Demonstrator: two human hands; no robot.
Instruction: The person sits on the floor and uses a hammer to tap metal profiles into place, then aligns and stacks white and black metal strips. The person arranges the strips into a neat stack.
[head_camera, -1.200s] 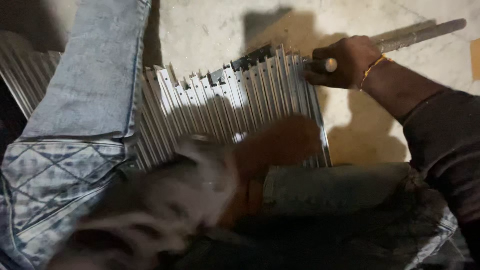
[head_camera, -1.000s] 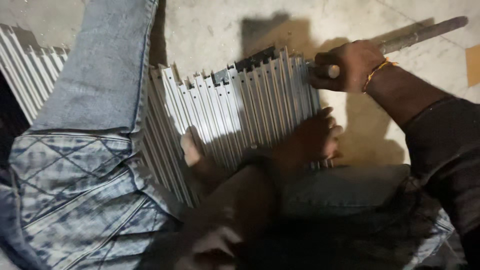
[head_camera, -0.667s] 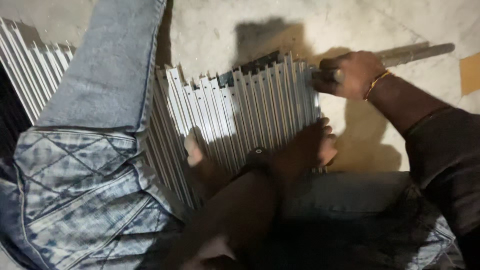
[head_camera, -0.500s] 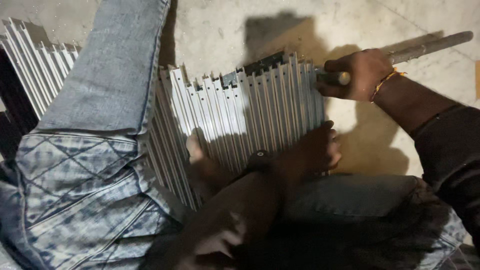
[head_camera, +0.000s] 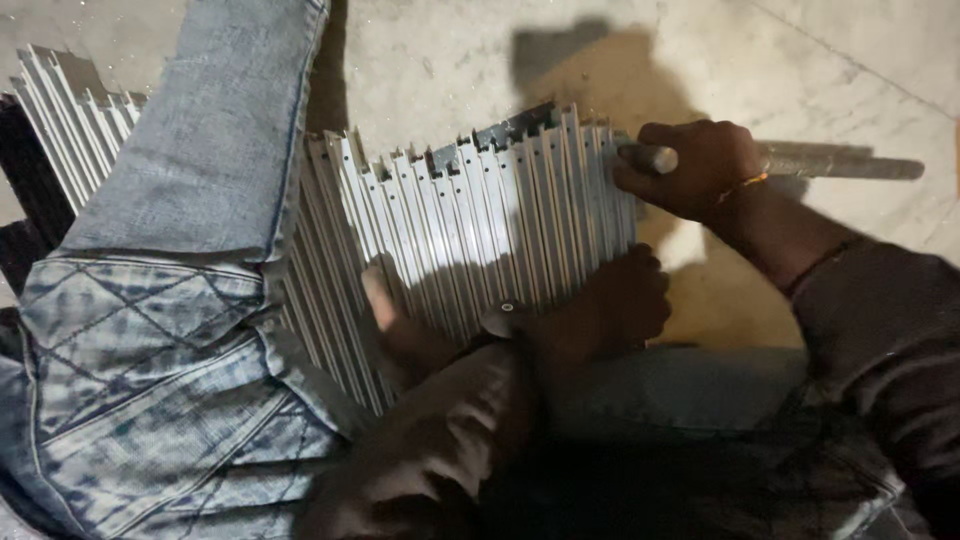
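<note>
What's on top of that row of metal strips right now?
The left hand presses on the metal strips at their right end, and a bare foot rests mid-row. A jeans leg covers their left part.

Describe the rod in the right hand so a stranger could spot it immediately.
Start at the fanned stack of ribbed silvery metal strips on the pale floor. At its right edge the right hand grips a grey metal rod, round and plain, unlike the flat strips.

Right hand (head_camera: 695, 170) gripping metal rod (head_camera: 840, 163) beside ribbed aluminium strips (head_camera: 480, 230); left hand (head_camera: 625, 300) pressing strips' lower edge.
</note>
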